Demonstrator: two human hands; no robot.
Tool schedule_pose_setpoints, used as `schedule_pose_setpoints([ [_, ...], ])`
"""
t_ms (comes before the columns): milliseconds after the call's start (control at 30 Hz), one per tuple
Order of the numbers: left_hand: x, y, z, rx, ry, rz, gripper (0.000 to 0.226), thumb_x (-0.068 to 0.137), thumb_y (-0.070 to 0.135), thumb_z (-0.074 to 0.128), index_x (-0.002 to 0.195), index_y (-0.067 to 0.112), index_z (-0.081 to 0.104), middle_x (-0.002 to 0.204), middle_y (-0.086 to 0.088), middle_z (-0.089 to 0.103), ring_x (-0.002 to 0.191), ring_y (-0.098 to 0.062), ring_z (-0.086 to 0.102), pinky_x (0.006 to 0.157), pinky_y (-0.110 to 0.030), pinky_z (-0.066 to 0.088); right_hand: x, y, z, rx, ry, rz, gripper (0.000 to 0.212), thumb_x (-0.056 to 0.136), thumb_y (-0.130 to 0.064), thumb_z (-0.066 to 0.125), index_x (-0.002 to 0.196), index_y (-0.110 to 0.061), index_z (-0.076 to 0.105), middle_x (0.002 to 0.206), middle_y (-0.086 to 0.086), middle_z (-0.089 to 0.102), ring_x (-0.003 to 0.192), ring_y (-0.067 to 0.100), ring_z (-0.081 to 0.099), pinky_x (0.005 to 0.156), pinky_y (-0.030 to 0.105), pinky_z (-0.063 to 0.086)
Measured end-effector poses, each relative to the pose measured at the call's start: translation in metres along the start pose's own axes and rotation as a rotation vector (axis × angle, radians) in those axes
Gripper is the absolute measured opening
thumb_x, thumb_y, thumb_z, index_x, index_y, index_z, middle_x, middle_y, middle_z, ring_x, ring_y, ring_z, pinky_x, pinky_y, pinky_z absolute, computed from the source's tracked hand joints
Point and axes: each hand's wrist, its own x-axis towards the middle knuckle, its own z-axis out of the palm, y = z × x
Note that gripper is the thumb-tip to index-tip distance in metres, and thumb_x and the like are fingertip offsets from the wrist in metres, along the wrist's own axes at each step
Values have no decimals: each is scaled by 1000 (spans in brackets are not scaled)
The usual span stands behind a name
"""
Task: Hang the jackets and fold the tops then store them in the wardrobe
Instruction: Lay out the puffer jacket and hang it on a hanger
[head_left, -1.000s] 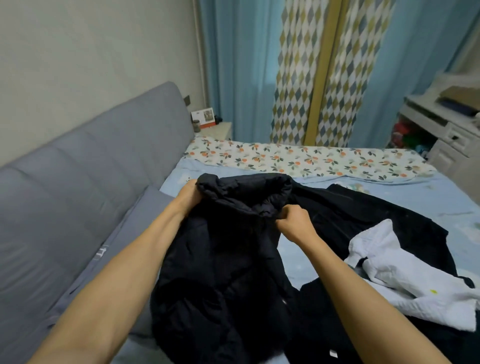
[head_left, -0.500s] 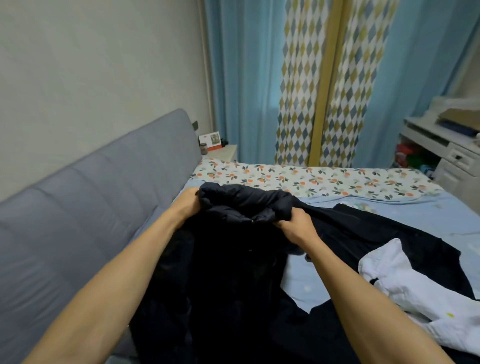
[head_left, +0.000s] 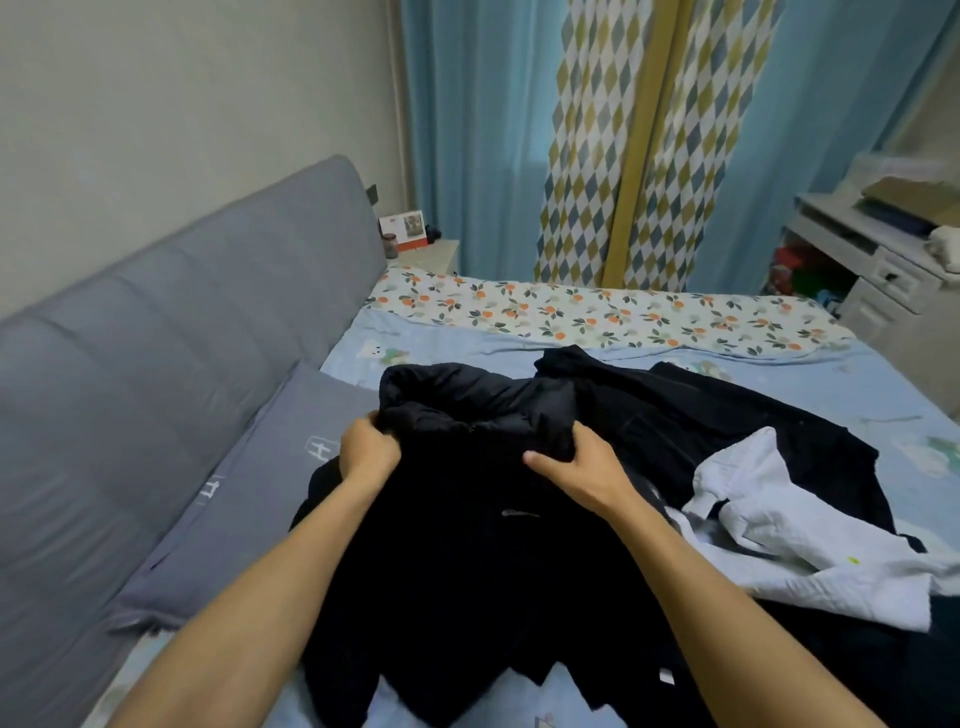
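A black puffer jacket (head_left: 467, 561) lies on the blue bed sheet (head_left: 852, 384) in front of me, collar end away from me. My left hand (head_left: 366, 452) grips the left side of its collar and my right hand (head_left: 576, 460) grips the right side, thumb on top. Behind and to the right lies another black garment (head_left: 727, 415). A white top (head_left: 789, 525) is crumpled on that dark clothing at the right.
A grey padded headboard (head_left: 171, 338) and grey pillow (head_left: 249, 493) run along the left. A floral cover (head_left: 597, 312) lies across the far bed edge. A small nightstand (head_left: 426, 252) stands by the blue curtains (head_left: 478, 135). A white desk (head_left: 893, 270) stands at the right.
Both hands have lowered the jacket's collar toward the bed and nearer to me while keeping their grip. The camera has tilted, showing more of the bed.
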Motion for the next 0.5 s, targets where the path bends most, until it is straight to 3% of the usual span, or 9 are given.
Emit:
schedule_pose_setpoints([
  [67, -10, 1, 0, -104, 0, 13, 13, 96, 14, 50, 91, 16, 63, 99, -16, 69, 94, -35, 64, 77, -38, 48, -10, 16, 6, -119, -107, 79, 47, 71, -46, 74, 110, -23, 60, 104, -5, 65, 96, 17, 61, 84, 36, 50],
  [133, -21, -3, 0, -88, -10, 38, 15, 97, 14, 48, 91, 14, 62, 95, -14, 67, 88, -31, 61, 73, -35, 44, -19, 24, 15, -259, -128, 202, 28, 74, -34, 68, 93, -17, 59, 90, 1, 64, 87, 26, 62, 80, 38, 52],
  [200, -27, -10, -1, -16, -22, 55, 17, 97, 16, 46, 97, 17, 63, 97, -12, 67, 88, -32, 61, 75, -38, 47, -24, 26, 24, -303, -24, 264, 13, 79, -14, 60, 74, -9, 49, 73, 5, 56, 74, 30, 57, 65, 36, 48],
  [267, -29, -12, -6, 121, -6, 62, 21, 97, 18, 45, 103, 21, 65, 103, -14, 68, 96, -37, 62, 85, -43, 50, -29, 21, 28, -245, 132, 233, 11, 76, -3, 53, 70, -7, 45, 67, 8, 55, 67, 32, 56, 57, 35, 37],
  [367, -31, 2, -20, 303, 81, 46, 26, 99, 18, 45, 112, 20, 67, 112, -17, 66, 113, -38, 54, 96, -44, 42, -37, 8, 27, -120, 313, 151, 8, 75, -2, 51, 78, -9, 52, 70, 6, 61, 67, 25, 57, 58, 36, 40],
  [433, -42, 14, -35, 332, 108, 58, 27, 99, 14, 44, 110, 15, 68, 110, -18, 65, 119, -36, 46, 88, -43, 43, -51, -5, 23, -87, 368, 116, 11, 76, -2, 51, 79, -13, 51, 76, 4, 61, 70, 23, 56, 60, 35, 40],
  [500, -51, 22, -47, 311, 127, 60, 25, 99, 13, 45, 107, 13, 68, 109, -18, 65, 115, -37, 50, 83, -42, 44, -61, -11, 18, -74, 416, 66, 13, 77, -2, 50, 84, -12, 53, 83, 5, 60, 75, 24, 56, 65, 39, 47],
])
